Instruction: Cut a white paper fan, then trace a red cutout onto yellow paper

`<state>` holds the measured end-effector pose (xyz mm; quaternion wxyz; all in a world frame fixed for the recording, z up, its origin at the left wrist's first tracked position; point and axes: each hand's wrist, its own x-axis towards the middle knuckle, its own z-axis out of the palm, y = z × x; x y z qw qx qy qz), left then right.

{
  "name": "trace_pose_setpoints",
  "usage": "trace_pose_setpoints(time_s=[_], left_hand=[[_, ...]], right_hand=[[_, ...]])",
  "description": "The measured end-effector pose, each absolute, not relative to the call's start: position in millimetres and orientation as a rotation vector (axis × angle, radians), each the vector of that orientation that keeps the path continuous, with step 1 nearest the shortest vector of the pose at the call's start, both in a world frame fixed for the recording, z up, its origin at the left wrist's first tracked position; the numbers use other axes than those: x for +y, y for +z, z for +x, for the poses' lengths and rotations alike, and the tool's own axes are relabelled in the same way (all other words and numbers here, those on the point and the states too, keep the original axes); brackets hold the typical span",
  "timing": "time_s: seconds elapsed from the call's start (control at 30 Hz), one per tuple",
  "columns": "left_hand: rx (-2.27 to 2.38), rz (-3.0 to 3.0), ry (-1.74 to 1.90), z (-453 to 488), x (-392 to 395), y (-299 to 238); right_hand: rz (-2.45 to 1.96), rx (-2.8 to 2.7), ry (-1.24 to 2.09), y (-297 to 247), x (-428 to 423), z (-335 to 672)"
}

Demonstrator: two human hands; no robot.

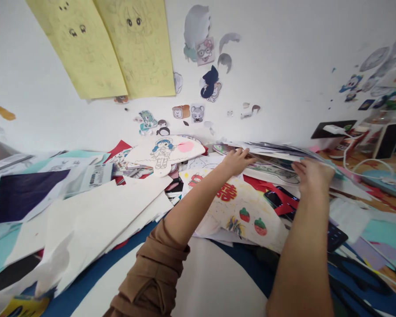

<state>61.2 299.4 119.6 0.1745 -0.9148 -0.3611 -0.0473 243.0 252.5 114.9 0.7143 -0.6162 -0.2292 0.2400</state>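
My left hand [237,162] reaches to the back by the wall. Its fingers are apart and lie on the left part of a stack of papers [277,153]. At the stack's front right edge, my right hand [313,174] has its fingers bent around the sheets; the fingertips are partly hidden. A drawn, coloured sheet [272,172] shows under the stack between my hands. Below my left wrist is a paper with painted strawberries [260,226] and a red character. A fan-shaped card [165,152] with a blue-haired figure rests left of my left hand.
Large white sheets [108,220] and a dark purple piece [26,193] cover the left side. Black scissors [359,275], a dark phone-like device [336,237] and a white cable [346,154] lie at right. A white rounded sheet [214,277] is nearest me. Yellow drawings [145,57] hang on the wall.
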Motion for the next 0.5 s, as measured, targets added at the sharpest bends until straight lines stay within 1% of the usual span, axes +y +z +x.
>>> trace_pose_setpoints(time_s=[0.2, 0.43, 0.5], left_hand=[[-1.15, -2.472, -0.297, 60.8, 305.5, 126.4], [-1.203, -2.458, -0.352, 67.0, 303.1, 127.3], [-1.111, -2.498, -0.34, 68.8, 299.3, 124.8]], right_hand=[[-1.283, -0.667, 0.483, 134.2, 244.4, 231.9], [-1.378, -0.834, 0.526, 134.0, 239.5, 228.0], [-1.396, -0.889, 0.531, 131.1, 240.8, 227.0]])
